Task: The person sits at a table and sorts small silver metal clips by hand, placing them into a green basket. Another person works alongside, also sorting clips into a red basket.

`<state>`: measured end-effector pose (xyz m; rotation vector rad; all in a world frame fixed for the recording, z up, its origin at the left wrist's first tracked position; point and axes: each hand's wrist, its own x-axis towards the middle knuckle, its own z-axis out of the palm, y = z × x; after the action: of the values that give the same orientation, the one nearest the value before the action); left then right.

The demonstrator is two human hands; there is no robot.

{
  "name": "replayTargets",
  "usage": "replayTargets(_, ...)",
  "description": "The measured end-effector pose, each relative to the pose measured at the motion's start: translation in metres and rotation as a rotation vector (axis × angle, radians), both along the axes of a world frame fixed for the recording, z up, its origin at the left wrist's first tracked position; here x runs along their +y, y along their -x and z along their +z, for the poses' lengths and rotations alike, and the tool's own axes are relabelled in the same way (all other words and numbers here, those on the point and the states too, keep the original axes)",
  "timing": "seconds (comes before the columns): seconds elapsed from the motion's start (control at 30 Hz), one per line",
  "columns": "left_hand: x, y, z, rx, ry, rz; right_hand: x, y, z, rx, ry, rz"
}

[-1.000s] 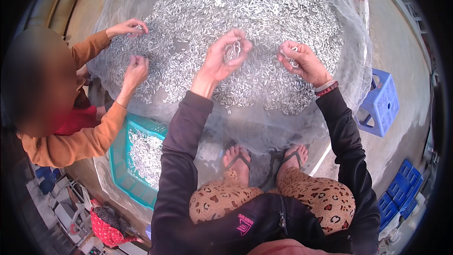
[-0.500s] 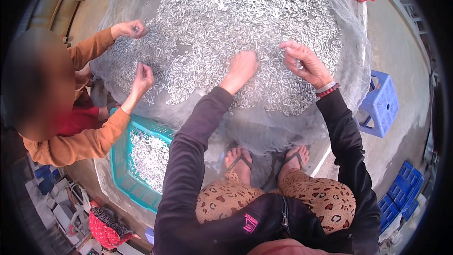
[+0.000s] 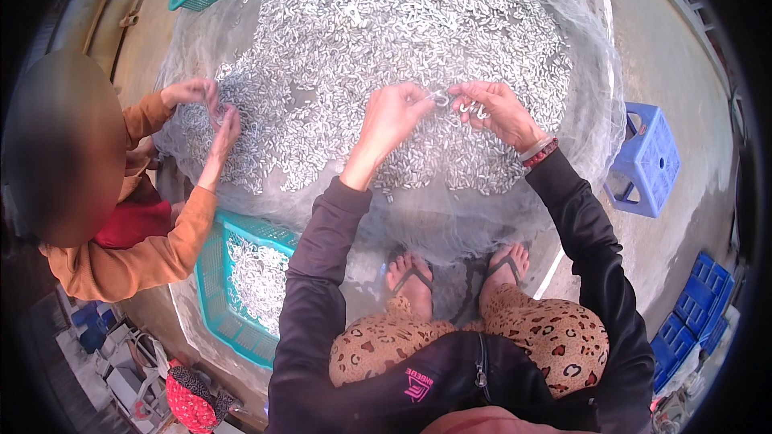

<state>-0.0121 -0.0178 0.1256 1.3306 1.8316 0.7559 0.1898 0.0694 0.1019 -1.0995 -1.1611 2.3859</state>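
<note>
Head view | left hand [image 3: 394,116], right hand [image 3: 498,112]: each grip pinching small fish [image 3: 441,98] | fish heap [image 3: 386,32] | co-worker's hands [image 3: 213,112] left | blue stool [image 3: 647,161] right

No packages, labels, signs, screens

Two hands picking small fish off a heap

Left hand [image 3: 396,112] and right hand [image 3: 497,111] pinch one fish [image 3: 441,98] together above the fish heap [image 3: 386,24]; teal basket [image 3: 241,285] below-left of heap, blue stool [image 3: 647,159] right.
</note>
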Motion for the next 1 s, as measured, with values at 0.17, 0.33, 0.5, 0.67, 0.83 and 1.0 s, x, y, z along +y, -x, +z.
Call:
replayTargets(0.17,-0.001,0.017,0.004,-0.164,0.179,0.028,-0.002,0.0,0.006,-0.062,0.06,-0.003)
replayTargets(0.33,-0.011,0.025,0.006,-0.41,-0.01,-0.074,-0.008,0.004,0.011,-0.012,0.038,0.021)
replayTargets(0.5,-0.012,0.028,0.01,-0.628,0.12,-0.025,-0.014,0.012,0.022,0.11,0.098,0.085)
replayTargets(0.67,-0.011,0.024,0.01,-0.6,0.068,0.037,-0.016,0.012,0.023,0.092,0.031,0.195)
replayTargets(0.83,-0.016,0.032,0.005,-1.154,-0.018,0.004,-0.012,0.006,0.016,0.192,0.097,0.063)
replayTargets(1.0,-0.02,0.05,0.001,-1.473,-0.184,-0.071,0.0,-0.009,0.005,0.154,0.041,0.101)
